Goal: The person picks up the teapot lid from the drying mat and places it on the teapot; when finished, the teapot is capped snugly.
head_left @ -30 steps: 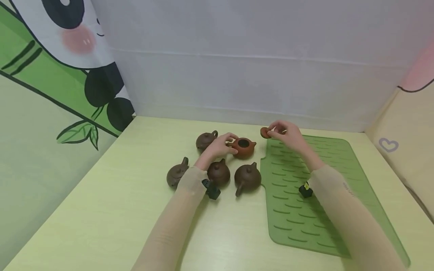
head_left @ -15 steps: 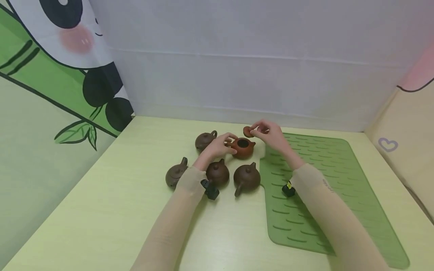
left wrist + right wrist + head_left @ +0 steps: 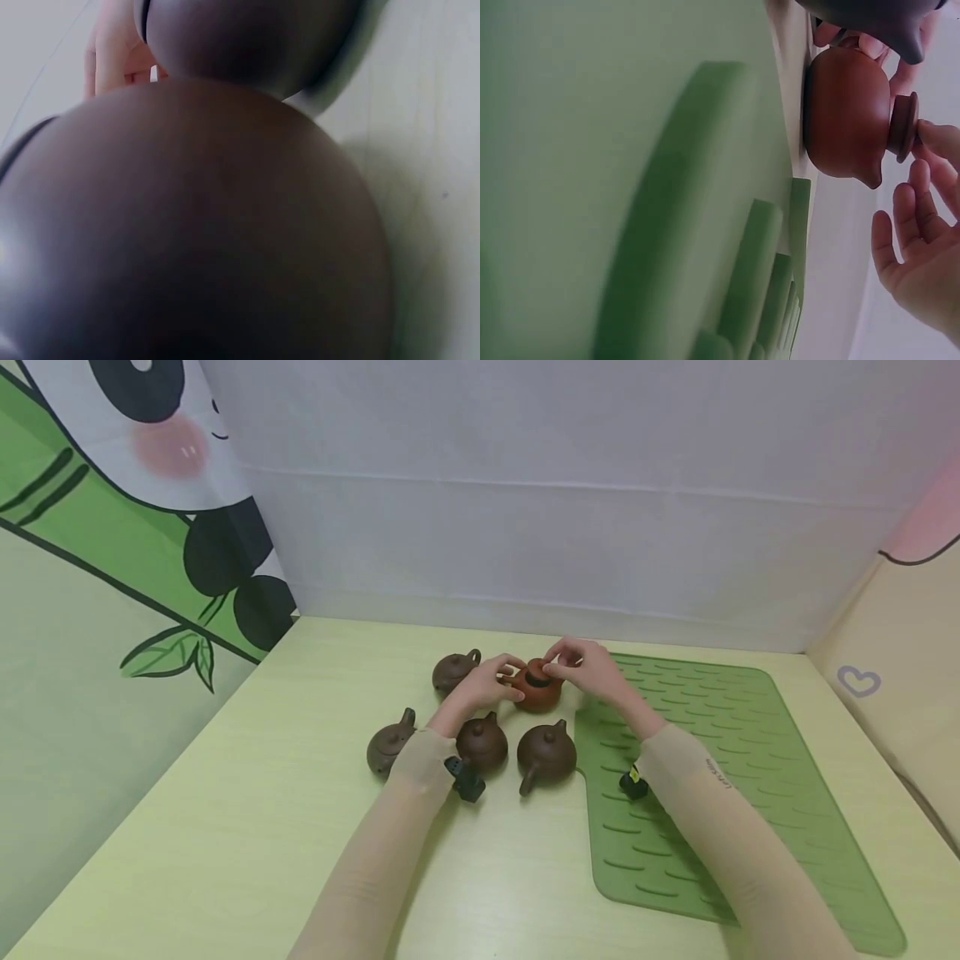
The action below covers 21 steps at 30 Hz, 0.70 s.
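A reddish-brown teapot (image 3: 542,698) stands upright near the back of the table, its round mouth partly uncovered. By its handle my left hand (image 3: 486,683) holds it, thumb on the near side and fingers behind. My right hand (image 3: 588,667) pinches the teapot's lid (image 3: 537,668) at the knob. In the head view the lid is tilted over the far part of the mouth. The right wrist view shows the lid (image 3: 904,127) close over the opening, with the other fingers of the right hand (image 3: 924,259) spread beside the spout.
Dark brown teapots surround the left forearm: one at the back left (image 3: 452,673), one at the left (image 3: 388,750), one beside the wrist (image 3: 483,745) and one by the mat (image 3: 547,753). A green ridged mat (image 3: 750,710) covers the table's right side. A white curtain (image 3: 480,543) hangs behind.
The right hand has carried the lid left from over the mat's edge, then down onto the reddish teapot's mouth. The left hand stays at the handle.
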Each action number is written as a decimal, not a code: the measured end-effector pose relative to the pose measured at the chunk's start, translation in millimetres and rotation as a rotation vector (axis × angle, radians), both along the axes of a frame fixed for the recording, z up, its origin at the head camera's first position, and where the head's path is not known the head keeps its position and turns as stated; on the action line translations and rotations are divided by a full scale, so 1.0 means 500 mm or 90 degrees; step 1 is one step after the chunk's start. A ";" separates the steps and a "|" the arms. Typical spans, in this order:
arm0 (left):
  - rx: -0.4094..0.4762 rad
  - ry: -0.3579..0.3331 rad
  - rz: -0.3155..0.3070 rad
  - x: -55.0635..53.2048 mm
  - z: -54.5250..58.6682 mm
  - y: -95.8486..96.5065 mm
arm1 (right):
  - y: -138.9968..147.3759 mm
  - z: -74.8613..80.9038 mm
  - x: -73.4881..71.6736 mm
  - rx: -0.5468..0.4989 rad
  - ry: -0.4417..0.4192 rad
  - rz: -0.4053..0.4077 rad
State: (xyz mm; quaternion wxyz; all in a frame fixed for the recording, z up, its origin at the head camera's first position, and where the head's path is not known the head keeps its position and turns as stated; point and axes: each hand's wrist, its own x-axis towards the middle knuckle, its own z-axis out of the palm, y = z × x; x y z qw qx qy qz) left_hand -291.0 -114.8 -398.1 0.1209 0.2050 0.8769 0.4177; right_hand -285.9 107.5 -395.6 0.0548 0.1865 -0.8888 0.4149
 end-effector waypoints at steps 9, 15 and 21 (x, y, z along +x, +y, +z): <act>-0.006 -0.003 -0.001 0.001 -0.002 0.001 | -0.006 -0.009 -0.005 0.042 -0.032 0.013; -0.006 -0.003 0.002 0.000 -0.003 0.002 | -0.009 -0.011 -0.008 0.054 -0.025 0.013; 0.005 -0.002 0.000 0.005 -0.003 0.004 | -0.008 -0.011 -0.005 0.059 -0.023 0.008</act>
